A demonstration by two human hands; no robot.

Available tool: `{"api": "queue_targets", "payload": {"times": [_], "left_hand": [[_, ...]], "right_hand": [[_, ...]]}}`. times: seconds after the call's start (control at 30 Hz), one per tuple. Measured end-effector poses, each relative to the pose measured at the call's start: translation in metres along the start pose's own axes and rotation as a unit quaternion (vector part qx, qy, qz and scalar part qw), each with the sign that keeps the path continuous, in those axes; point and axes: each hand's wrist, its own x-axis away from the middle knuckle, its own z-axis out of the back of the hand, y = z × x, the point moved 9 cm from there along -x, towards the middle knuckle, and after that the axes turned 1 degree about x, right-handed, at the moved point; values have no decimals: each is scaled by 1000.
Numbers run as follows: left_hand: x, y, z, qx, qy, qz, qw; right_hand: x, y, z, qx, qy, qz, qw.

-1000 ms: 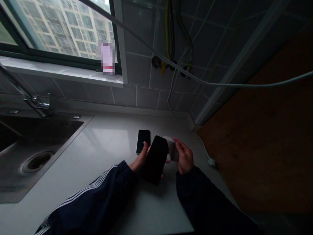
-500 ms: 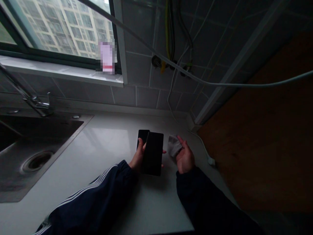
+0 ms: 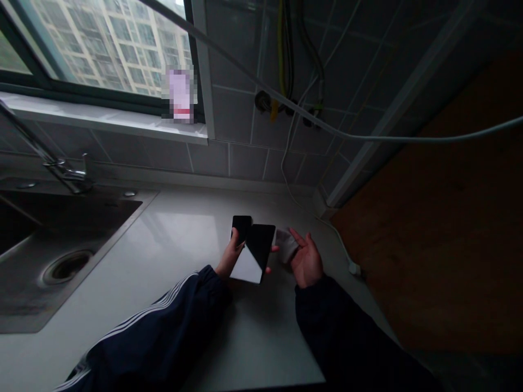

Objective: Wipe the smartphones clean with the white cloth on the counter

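My left hand (image 3: pixel 229 258) grips a flat, glossy black phone-like device (image 3: pixel 261 242) from its left side, with fingertips showing past the right edge. A bright reflection covers the lower left of its screen. Behind it and to the left shows a smaller black phone (image 3: pixel 242 223); my thumb overlaps it, and I cannot tell whether it lies on the counter or is held too. My right hand (image 3: pixel 308 264), palm turned up, holds a thin grey cloth (image 3: pixel 286 245) at its fingertips, just right of the device.
The white counter (image 3: pixel 171 245) lies under both hands. A steel sink (image 3: pixel 73 234) with a faucet (image 3: pixel 69 174) is on the left. A white cable (image 3: pixel 347 136) hangs across the view, and a plug (image 3: pixel 354 269) rests by the wooden panel (image 3: pixel 441 234) on the right.
The device in my left hand has tilted, so its screen now catches a bright reflection. The grey cloth has moved slightly left, nearer to the device.
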Motion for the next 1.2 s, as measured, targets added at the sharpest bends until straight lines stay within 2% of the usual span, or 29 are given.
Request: {"api": "queue_targets", "payload": {"times": [0.1,0.13,0.2,0.23,0.3,0.37,0.43,0.53,0.6,0.67,0.77,0.97,1.1,1.2], "left_hand": [[-2,-4,0,-10,-30,35,999],[-2,-5,-1,-10,-38,41,998],[-1,-6,-6,-7,-48,47,998],[0,-7,-10,-3,-51,50,997],[3,-9,-18,7,-55,56,997],[6,-11,-21,11,-41,66,997],[8,-13,-19,-3,-3,74,997],[10,-14,-12,-32,49,77,995],[10,-14,-10,-41,64,78,994],[9,-14,-11,-45,68,77,994],[7,-13,-12,-48,66,67,994],[2,-12,-2,-52,91,34,994],[-5,-2,10,-30,105,-25,994],[-6,2,14,-19,108,-28,994]], "right_hand": [[-3,1,0,38,-29,15,999],[-2,-2,-1,60,-41,37,997],[6,-17,-8,138,-74,129,979],[15,-26,-14,192,-92,195,957],[39,-41,-30,310,-134,330,881],[59,-42,-44,400,-170,405,804],[70,-38,-53,466,-189,439,745],[74,-33,-59,537,-192,471,673],[75,-32,-61,566,-192,489,635],[76,-32,-63,580,-194,503,610],[78,-33,-65,583,-195,514,598],[85,-26,-72,571,-228,503,607],[94,-15,-77,555,-291,477,616],[105,-7,-83,535,-358,455,615]]}}
